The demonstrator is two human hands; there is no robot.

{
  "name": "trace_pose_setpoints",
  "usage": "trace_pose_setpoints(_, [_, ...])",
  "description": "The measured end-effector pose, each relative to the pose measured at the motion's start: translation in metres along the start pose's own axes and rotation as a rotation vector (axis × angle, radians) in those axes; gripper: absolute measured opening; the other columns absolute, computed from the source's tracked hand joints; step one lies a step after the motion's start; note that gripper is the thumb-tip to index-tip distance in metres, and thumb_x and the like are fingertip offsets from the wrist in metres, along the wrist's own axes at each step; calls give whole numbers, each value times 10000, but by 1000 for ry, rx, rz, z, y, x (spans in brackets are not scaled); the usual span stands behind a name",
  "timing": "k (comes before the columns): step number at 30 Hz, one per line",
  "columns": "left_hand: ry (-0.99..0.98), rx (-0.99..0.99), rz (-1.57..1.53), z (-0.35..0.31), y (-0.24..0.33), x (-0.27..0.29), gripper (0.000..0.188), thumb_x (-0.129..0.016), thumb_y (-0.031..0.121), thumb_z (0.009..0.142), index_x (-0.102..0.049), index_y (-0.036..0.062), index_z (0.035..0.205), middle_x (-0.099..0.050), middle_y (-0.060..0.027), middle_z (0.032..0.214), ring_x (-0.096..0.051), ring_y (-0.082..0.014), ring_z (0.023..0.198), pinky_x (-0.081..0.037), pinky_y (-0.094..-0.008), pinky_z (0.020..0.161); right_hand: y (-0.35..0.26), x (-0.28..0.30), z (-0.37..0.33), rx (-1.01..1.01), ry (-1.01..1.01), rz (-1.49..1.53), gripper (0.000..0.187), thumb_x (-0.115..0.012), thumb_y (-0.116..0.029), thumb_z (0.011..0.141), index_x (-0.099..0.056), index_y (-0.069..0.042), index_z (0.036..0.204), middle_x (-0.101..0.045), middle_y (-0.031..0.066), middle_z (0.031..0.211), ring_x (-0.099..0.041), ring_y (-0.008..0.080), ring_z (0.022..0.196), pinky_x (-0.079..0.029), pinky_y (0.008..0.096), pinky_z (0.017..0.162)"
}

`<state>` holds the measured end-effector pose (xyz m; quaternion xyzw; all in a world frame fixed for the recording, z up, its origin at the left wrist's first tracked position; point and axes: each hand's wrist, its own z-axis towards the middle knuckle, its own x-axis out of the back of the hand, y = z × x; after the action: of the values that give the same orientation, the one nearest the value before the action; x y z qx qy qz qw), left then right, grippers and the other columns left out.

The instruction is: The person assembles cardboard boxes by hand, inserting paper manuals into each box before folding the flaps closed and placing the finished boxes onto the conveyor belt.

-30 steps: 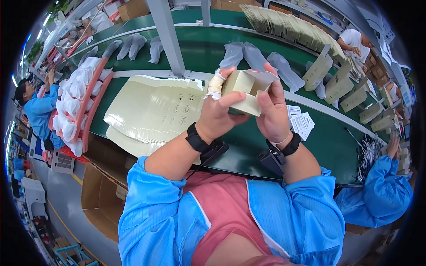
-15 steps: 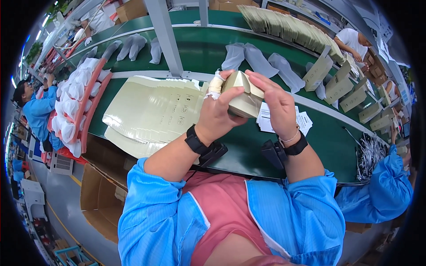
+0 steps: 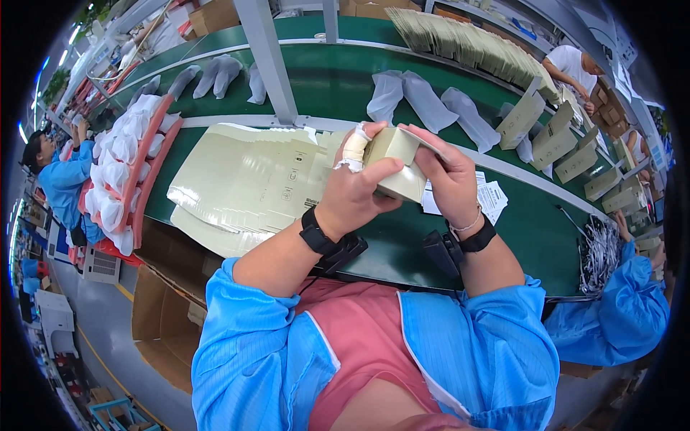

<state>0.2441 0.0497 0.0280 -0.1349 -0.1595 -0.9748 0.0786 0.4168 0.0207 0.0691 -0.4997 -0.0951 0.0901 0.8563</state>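
A small cream cardboard box with folded panels (image 3: 407, 181) is held above the green desk (image 3: 388, 243), tilted between both hands. The left hand (image 3: 352, 188) has its grip clamped on the left side, thumb across the near face; the right hand (image 3: 456, 181) has its grip on the right side, fingers along a raised flap, though some fingertips are hidden behind the card.

The likeliest trouble is a crease: the left thumb bears on a broad, thin panel, and too hard a press could dent it. Uneven force from the two sides could skew the corners, and a flap pushed off its fold line could bend or tear. The ragged white-and-cream bandage (image 3: 353, 146) on a left finger might snag on a card edge or dull the feel there. Should either grip slip, the box could drop onto the white printed paper sheets (image 3: 493, 200) just beyond the right wrist, or knock the fanned stack of flat, glossy cream card blanks (image 3: 237, 179) to the left
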Motion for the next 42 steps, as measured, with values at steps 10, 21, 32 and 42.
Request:
trace_pose_setpoints(10, [112, 29, -29, -3, -1, -4, 905, -834, 50, 425, -441, 272, 1209, -407, -181, 1327, -458, -435, 1134, -421, -461, 910, -19, -9, 6, 181, -60, -404, 332, -546, -95, 912, -555, -18, 1235, -558, 145, 1259, -561, 204, 1099, -422, 311, 953])
trace_pose_setpoints(21, [78, -28, -77, -1, 6, 2, 969, -831, 44, 474, -387, 238, 1313, -388, -195, 1345, -445, -437, 1160, -417, -493, 932, -16, -8, -1, 259, -53, -350, 515, -683, -68, 775, -520, -17, 1261, -555, 141, 1250, -528, 242, 1156, -406, 344, 981])
trace_pose_setpoints(32, [113, 165, -259, 4, 7, 7, 881, -804, 222, 658, -305, 167, 1382, -344, -188, 1395, -419, -385, 1227, -390, -468, 985, -20, -1, -11, 518, 136, -586, 719, -771, -60, 652, -441, -40, 1291, -496, 140, 1305, -485, 298, 1213, -379, 411, 1018])
trace_pose_setpoints(42, [103, 920, -909, -6, -16, 14, 894, -778, 223, 674, -274, 89, 1401, -451, -172, 1312, -470, -301, 1206, -402, -398, 990, -5, 19, -13, 577, -366, -786, 508, -693, 17, 701, -539, -85, 1174, -571, 115, 1183, -528, 318, 1145, -424, 429, 972])
